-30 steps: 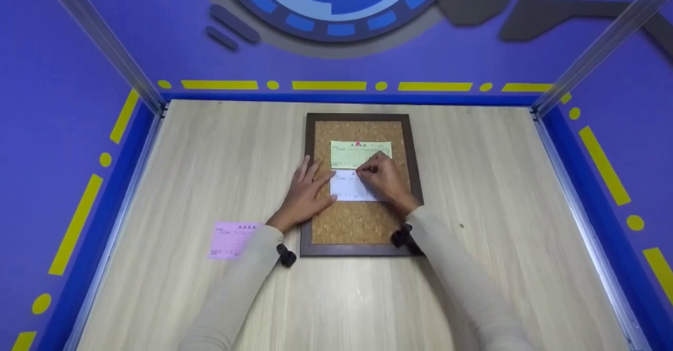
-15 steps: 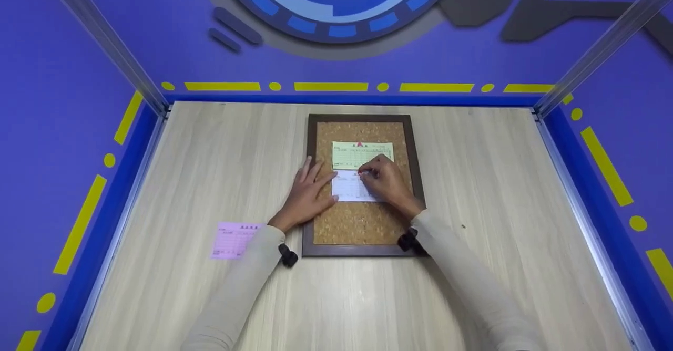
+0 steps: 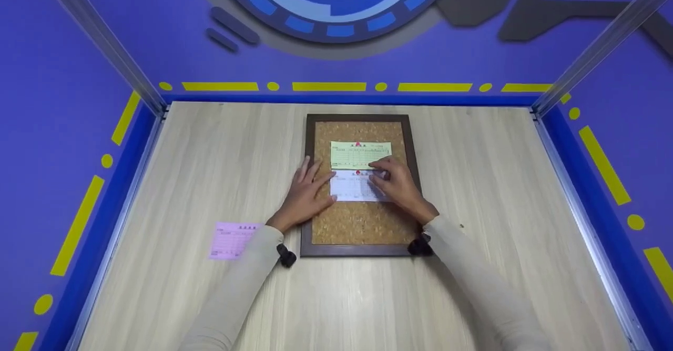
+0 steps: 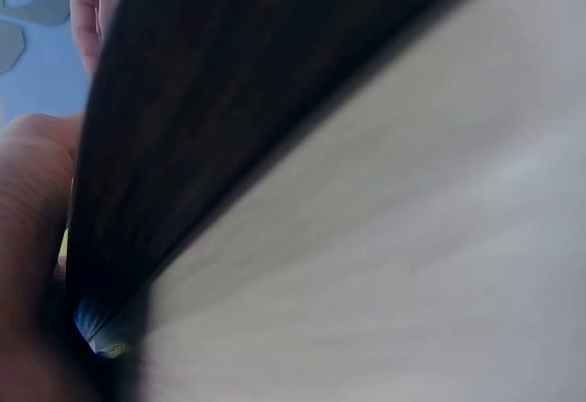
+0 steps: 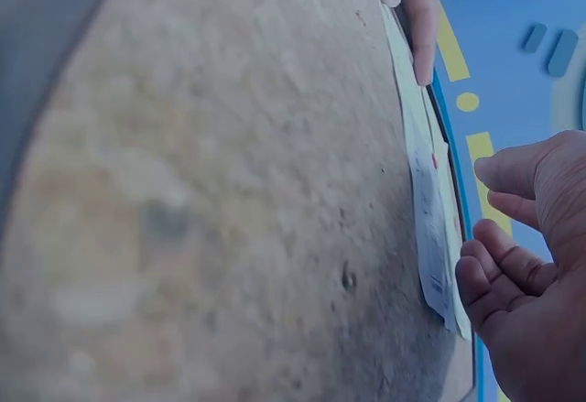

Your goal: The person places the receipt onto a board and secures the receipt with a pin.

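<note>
A cork board (image 3: 352, 225) in a dark brown frame lies on the table. Across its upper part is a pale green printed slip (image 3: 344, 156), with a red pushpin (image 3: 358, 144) at its top edge. Directly below sits a white printed slip (image 3: 347, 187), and another red pushpin (image 3: 358, 172) stands in its top edge. My left hand (image 3: 304, 197) rests spread over the board's left side, index finger and thumb at the white slip's left edge. My right hand (image 3: 399, 183) hovers over the slips' right part, thumb and fingers apart, holding nothing; the right wrist view shows its fingers (image 5: 508, 274) loosely bent.
A pink printed slip (image 3: 231, 240) lies on the wooden table (image 3: 342, 298) to the left, partly covered by the left sleeve (image 3: 236, 293). Blue-purple panels (image 3: 336, 72) with yellow marks enclose the table's back and sides.
My right hand has let go of the red pushpin at the white slip's top edge and drawn back to the right, its fingers parting. The left hand stays in place.
</note>
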A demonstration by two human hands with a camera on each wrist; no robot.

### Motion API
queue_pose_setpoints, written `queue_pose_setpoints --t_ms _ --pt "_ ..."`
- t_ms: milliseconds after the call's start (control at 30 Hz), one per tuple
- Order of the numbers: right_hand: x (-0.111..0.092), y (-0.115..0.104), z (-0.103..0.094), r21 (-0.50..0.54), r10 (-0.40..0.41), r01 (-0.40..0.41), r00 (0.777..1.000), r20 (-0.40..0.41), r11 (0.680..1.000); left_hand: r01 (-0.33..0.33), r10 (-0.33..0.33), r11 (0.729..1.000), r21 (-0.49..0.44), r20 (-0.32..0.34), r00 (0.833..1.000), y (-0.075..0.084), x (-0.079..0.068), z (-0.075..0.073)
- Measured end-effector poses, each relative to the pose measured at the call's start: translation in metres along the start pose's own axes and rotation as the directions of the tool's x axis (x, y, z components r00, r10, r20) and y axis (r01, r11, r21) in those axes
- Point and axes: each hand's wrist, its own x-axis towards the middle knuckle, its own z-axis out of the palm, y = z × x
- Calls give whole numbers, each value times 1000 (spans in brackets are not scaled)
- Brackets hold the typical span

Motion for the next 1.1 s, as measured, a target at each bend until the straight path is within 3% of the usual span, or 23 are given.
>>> queue_pose_setpoints --t_ms 633,1100 --pt "-25 9 -31 34 95 -93 995 -35 995 18 -18 1000 16 0 1000 1 -2 -1" --pt "-46 24 -49 3 98 -98 990 -104 995 6 -6 1000 0 0 1000 2 0 0"
